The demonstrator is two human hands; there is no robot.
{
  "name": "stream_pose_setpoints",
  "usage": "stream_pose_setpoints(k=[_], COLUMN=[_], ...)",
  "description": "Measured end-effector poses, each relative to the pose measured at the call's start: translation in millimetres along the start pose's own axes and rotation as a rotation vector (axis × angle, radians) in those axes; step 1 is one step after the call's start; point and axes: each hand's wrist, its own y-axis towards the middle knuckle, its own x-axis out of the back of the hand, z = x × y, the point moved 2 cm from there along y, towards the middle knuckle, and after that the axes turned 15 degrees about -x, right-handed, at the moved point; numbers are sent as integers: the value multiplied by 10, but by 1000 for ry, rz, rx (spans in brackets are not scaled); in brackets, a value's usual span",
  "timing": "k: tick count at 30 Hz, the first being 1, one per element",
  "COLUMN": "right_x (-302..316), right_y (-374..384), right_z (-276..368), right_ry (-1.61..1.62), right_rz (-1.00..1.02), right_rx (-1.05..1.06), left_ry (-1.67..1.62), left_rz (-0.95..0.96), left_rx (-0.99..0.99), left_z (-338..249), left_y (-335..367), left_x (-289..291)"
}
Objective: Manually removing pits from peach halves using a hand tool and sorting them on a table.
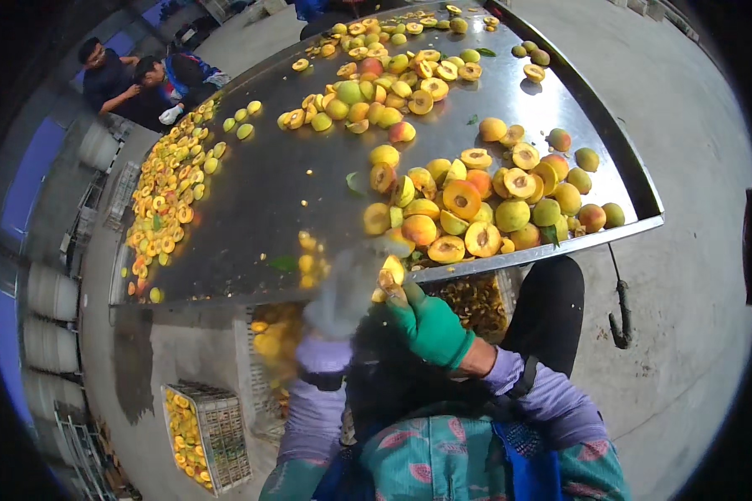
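Right hand in a green fabric glove [434,327]: grip pinched about a wedge-like cut piece of yellow-orange stone fruit [392,270], thumb against its near side. The piece is held just over the near edge of the broad, shiny grey metal tabletop [267,179].

Left hand in a pale whitish glove [336,294]: just beside the piece, heavily blurred; whether its grip is spread or holding anything cannot be made out.

Heap of halved and whole yellow, green and red-blushed stone fruit [462,199]: on the tabletop, near the right hand.

Lattice-sided pale plastic crate [226,442]: on the floor, lower left, holding yellow fruit.

Mass of dark brown small pieces [474,302]: below the tabletop edge, beyond the right hand.

Handling, by judgement: fruit light, flesh yielding, easily bruised, likely slick on cut faces; skin side probably the surer hold. Best taken lightly by the rounded outside, thumb opposite fingers, away from the wet face.
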Motion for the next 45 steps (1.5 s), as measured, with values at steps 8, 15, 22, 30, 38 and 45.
stream_pose_setpoints(k=[8, 15, 22, 30, 38, 45], right_x=[-135, 4, -44, 359, 276, 370], right_y=[-29, -191, -291, -323, -21, -16], right_z=[-120, 356, 182, -400, -238, 55], right_ry=[214, 1439, 1357, 1093, 779, -86], right_rz=[124, 913, 1287, 595, 211, -70], right_rx=[-78, -847, -808, -1117, -586, 2], left_ry=[112, -181, -222, 835, 872, 26], left_rz=[-16, -61, -627, 100, 775, 218], left_rx=[238, 375, 462, 133, 45, 266], left_z=[-67, -45, 348, 340, 946, 670], left_y=[-40, 44, -689, -108, 332, 289], left_x=[-162, -173, 416, 351, 33, 432])
